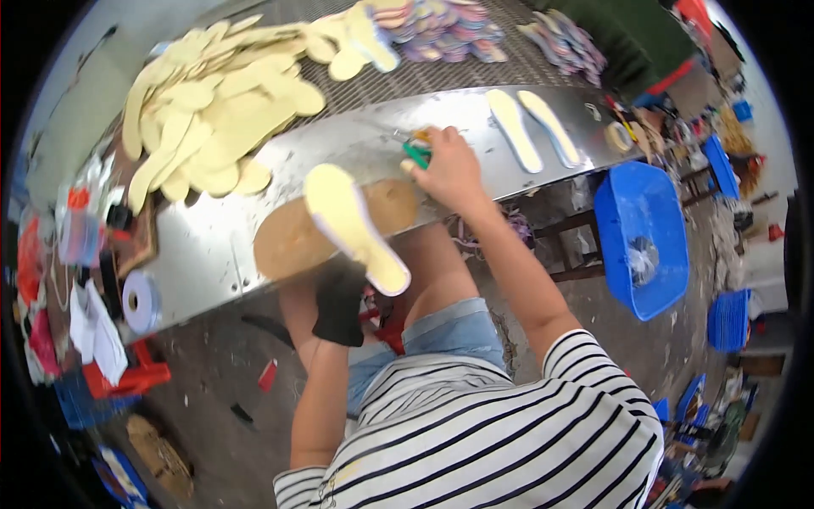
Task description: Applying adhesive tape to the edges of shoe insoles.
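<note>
My left hand [341, 304], in a black glove, holds a pale yellow insole [354, 225] by its heel end, tilted up over the edge of the shiny metal table [212, 246]. My right hand [448, 168] reaches onto the table and grips a small green-handled tool [416, 154] whose tip sits by a small orange-brown thing. Two pale insoles [532, 127] lie side by side on the table to the right of that hand. A brownish stained patch [292, 242] marks the table edge under the held insole.
A big heap of yellow insoles [212, 119] lies at the table's far left, with coloured insoles [441, 30] stacked behind. A blue plastic bin [642, 233] stands at the right. A roll of tape [141, 301], bottles and rags crowd the left end.
</note>
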Demonstrator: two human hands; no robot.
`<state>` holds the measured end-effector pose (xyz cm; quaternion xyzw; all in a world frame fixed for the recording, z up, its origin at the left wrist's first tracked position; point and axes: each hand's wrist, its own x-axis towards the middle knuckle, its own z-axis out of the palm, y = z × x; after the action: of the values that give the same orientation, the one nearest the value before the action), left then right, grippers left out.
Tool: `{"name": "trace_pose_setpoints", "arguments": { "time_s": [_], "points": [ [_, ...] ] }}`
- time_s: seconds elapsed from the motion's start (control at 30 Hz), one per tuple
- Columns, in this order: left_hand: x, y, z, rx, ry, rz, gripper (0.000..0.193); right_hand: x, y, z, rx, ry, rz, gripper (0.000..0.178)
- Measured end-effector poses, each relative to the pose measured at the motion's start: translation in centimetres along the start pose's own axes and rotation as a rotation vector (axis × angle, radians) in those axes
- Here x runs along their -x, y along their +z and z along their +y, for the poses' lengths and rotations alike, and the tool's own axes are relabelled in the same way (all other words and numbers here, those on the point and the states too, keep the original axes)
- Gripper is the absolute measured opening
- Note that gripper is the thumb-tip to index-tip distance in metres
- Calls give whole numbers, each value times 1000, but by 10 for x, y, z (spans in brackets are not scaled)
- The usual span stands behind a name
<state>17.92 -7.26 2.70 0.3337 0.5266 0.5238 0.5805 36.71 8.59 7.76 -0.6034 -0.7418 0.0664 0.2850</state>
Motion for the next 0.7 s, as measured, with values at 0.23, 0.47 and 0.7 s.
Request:
{"name": "trace_pose_setpoints", "arguments": {
  "time_s": [0.23,0.47,0.7],
  "points": [
    [-35,33,11,73,127,-64,39,39,-41,-29,-416,-437,-206,56],
    [-25,28,54,-97,78,-193,20,7,-27,75,-62,-53,1,48],
    [0,-41,54,-594,386,-44,19,-35,-43,220,557,-141,-2,31]
  ]
}}
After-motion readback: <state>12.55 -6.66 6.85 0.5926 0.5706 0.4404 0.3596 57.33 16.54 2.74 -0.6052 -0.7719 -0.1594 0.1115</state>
